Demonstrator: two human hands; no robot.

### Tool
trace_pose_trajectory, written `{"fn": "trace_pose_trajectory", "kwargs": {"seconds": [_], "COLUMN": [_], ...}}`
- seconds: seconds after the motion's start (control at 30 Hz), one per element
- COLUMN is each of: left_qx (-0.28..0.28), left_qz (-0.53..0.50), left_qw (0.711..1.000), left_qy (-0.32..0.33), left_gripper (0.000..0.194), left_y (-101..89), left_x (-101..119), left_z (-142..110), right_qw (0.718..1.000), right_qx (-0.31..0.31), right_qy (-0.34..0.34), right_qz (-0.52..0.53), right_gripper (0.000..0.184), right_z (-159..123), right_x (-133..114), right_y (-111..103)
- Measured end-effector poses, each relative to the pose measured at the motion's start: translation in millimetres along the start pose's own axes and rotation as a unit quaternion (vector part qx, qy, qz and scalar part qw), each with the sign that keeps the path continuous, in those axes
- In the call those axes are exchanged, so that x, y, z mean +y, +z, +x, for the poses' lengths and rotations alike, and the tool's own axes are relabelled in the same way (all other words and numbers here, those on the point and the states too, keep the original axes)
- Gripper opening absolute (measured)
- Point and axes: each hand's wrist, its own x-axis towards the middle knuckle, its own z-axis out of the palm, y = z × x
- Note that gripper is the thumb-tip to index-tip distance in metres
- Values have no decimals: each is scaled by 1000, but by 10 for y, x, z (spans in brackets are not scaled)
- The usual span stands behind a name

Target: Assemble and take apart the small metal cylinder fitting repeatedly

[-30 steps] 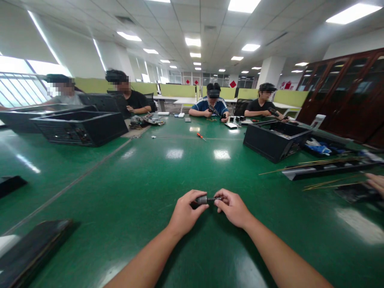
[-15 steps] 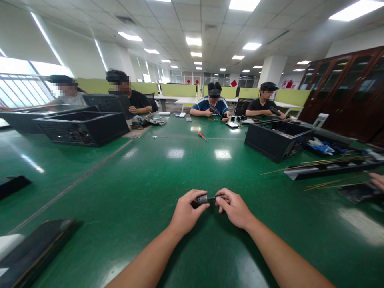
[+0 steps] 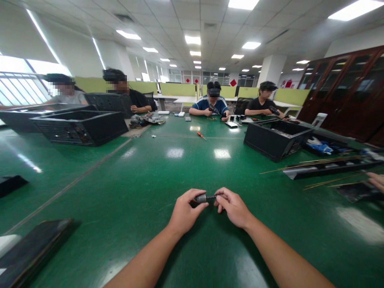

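Note:
Held level between both hands, low over the table's near middle, is a small grey metal cylinder with a thin dark shaft (image 3: 201, 198). My left hand (image 3: 186, 210) grips the thick body between thumb and fingers, from the left. From the other side my right hand (image 3: 232, 206) pinches the shaft's right end, its fingertips hiding that end. A short length of shaft shows between the hands. The exact kind of part is too small to make out.
On the green table (image 3: 144, 172) stand black computer cases at left (image 3: 81, 128) and right (image 3: 277, 138). An orange screwdriver (image 3: 201, 135) lies farther off. Thin rods (image 3: 312, 162) rest at right, near another person's hand (image 3: 376, 180). Several people sit across the table.
The view has shifted very slightly. Both hands keep their hold on the cylinder and its shaft, with hardly any visible movement.

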Motion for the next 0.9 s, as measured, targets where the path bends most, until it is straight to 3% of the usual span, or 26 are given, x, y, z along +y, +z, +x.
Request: {"fn": "trace_pose_trajectory", "kwargs": {"seconds": [0.9], "left_qx": [9], "left_qz": [10], "left_qw": [1000], "left_qy": [1], "left_gripper": [27], "left_y": [-3], "left_x": [19], "left_z": [4], "right_qw": [1000], "right_qx": [-2], "right_qy": [-2], "right_qz": [-10], "right_gripper": [21], "right_z": [9], "right_x": [42], "right_y": [-16]}}
